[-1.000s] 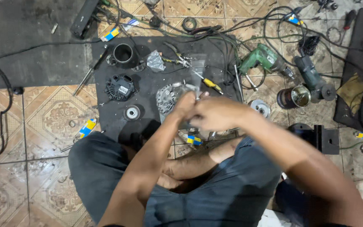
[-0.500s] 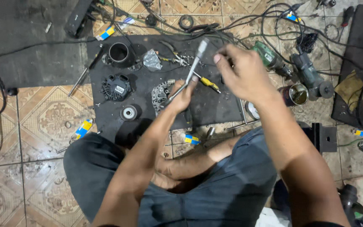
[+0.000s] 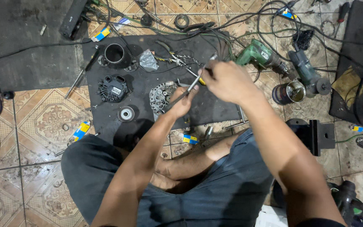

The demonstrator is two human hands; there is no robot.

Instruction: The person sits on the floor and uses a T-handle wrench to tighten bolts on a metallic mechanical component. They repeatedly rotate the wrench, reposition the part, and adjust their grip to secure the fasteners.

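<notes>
I sit on the tiled floor over a black rubber mat (image 3: 215,111). Both hands hold one slim metal rod-like tool (image 3: 198,79) that slants up to the right. My left hand (image 3: 182,101) grips its lower end, just right of a grey alternator housing (image 3: 160,96) lying on the mat. My right hand (image 3: 228,82) is closed around the upper part, the tip poking out beyond the fingers. A black finned cover (image 3: 112,88) and a small round pulley (image 3: 126,114) lie further left on the mat.
A black cylinder (image 3: 115,54), a crumpled plastic bag (image 3: 148,61) and pliers lie at the mat's far side. On the right are a green drill (image 3: 259,54), an angle grinder (image 3: 307,73), an open can (image 3: 290,91) and a black block (image 3: 314,134). Cables cross the floor.
My hands were pressed together over the mat's near part; they have drawn apart, the right hand rising away to the right, and the metal tool now stretches between them.
</notes>
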